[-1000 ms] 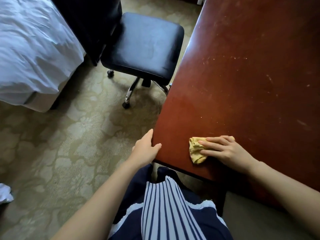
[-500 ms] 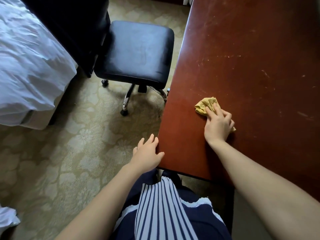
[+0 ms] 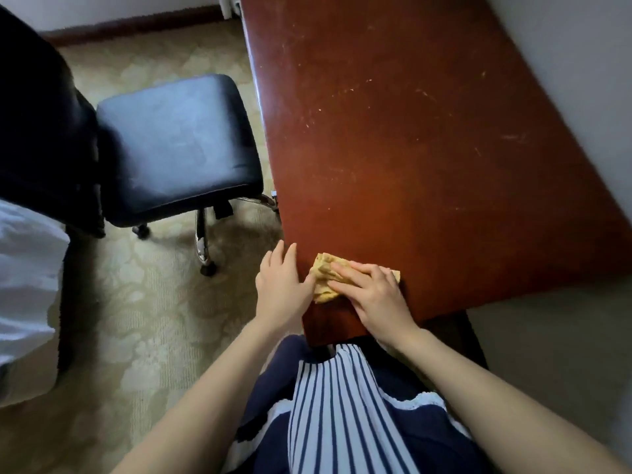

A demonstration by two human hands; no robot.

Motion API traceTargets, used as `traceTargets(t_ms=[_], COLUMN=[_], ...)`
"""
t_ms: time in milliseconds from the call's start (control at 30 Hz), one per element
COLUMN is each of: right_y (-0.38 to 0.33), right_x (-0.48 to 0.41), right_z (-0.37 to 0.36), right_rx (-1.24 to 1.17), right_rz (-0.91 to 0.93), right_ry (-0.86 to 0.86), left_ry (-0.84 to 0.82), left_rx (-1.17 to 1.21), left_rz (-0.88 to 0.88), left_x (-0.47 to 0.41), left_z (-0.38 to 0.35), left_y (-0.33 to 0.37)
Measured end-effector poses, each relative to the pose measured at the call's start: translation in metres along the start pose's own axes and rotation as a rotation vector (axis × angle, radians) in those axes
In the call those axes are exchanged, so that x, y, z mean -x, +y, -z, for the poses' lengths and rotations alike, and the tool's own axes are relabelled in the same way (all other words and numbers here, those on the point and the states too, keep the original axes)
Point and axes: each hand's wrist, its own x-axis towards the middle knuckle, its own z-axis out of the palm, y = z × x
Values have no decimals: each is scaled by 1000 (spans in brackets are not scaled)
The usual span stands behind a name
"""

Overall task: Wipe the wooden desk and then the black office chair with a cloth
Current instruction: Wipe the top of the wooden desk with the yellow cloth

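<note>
- Far left: a white bed [image 3: 24, 268], well apart from the work, with no part in the task.
- Next, the black chair [image 3: 174, 145] on the patterned carpet [image 3: 136, 319], seat facing up, just beside the left edge of the desk [image 3: 427, 148]. Judged not yet wiped. Set on castors, so likely to roll away under a sideways push unless steadied.
- Then the left hand [image 3: 280, 289]: grip open, fingers straight, laid over the desk's left edge near the front corner. Thumb side touching or almost touching the cloth [image 3: 323, 268]; hard to tell which. Apt to block a leftward stroke, or to slip off the edge if leaned on.
- Between the two hands, that cloth: yellow, crumpled, lying on the desk near the front-left corner. Held down by pressure alone, so liable to bunch up, slide out from beneath the fingers, or get pushed over the nearby edge onto the carpet.
- On top of it, the right hand [image 3: 376, 295]: grip open, fingers straight and spread, pressing flat on the cloth, with no pinch to be seen.
- Rightward, the rest of the desk: reddish-brown wood, with pale specks and streaks across the middle and far end. Judged mid-wipe, with most of the top yet to cover. Easy to miss the far end and the side by the wall [image 3: 581, 63] through short reach, leaving specks behind.
</note>
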Motion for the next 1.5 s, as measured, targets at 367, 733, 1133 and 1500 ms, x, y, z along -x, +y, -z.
traceTargets(t_ms=[367,733,1133,1500], right_y=[-4,125,294,241], right_x=[67,99,35,6], right_z=[13,66,135,104], right_rx=[139,206,37,65], right_rz=[-516,-925,-1349,-980], right_ry=[224,392,651,441], left_ry=[-275,-226,-209,-294], left_rx=[-321,-417,-362,-565], left_rz=[-380,-371,-223,-252], left_x=[-32,-57,-56,-50], left_z=[-28,-54,-81,-90], left_y=[63,111,150,157])
